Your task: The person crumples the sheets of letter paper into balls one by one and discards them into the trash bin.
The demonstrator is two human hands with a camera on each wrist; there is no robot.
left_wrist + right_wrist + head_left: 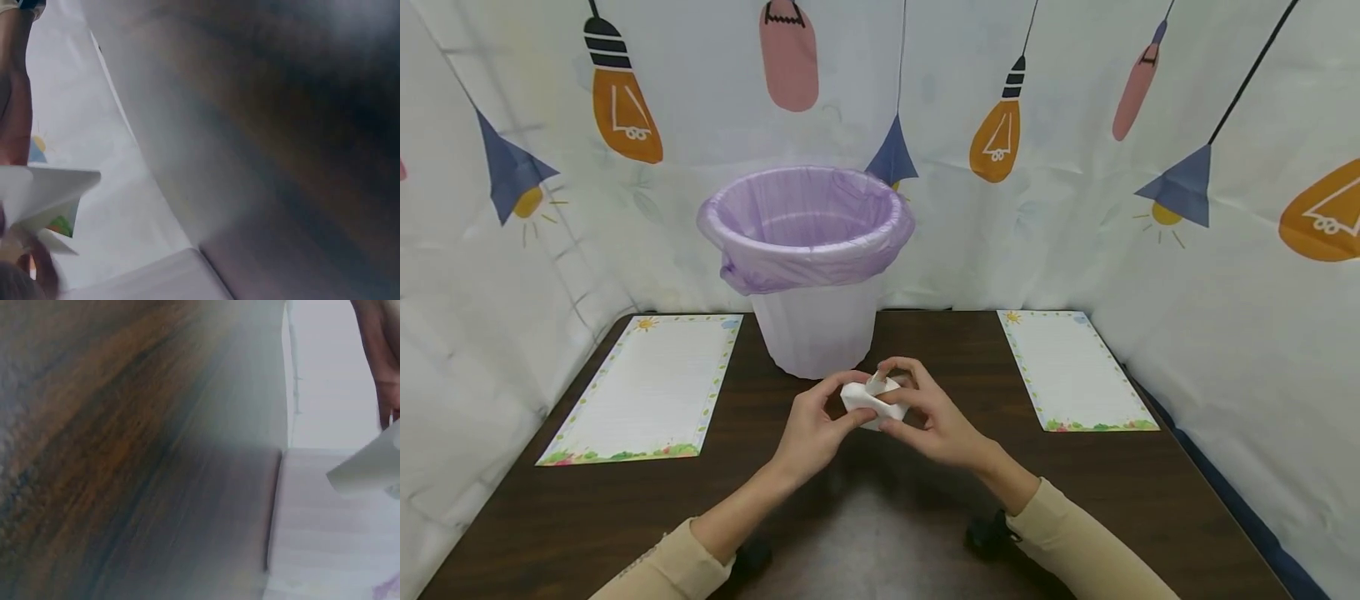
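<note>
A small folded white paper piece (874,400) is held between both hands above the middle of the dark table. My left hand (816,427) pinches its left side with thumb and fingers. On its right side my right hand (934,417) grips it, fingers bent over the top and thumb at the near edge. In the left wrist view the folded paper (44,194) shows angled flaps and a green printed patch. The right wrist view catches a pale flap of the paper (369,465) at the right edge.
Behind the hands stands a white bin (812,329) lined with a purple bag (816,258). One bordered sheet (651,387) lies at the left of the table (880,533), another sheet (1075,371) at the right. A printed curtain (700,108) hangs around the back and sides.
</note>
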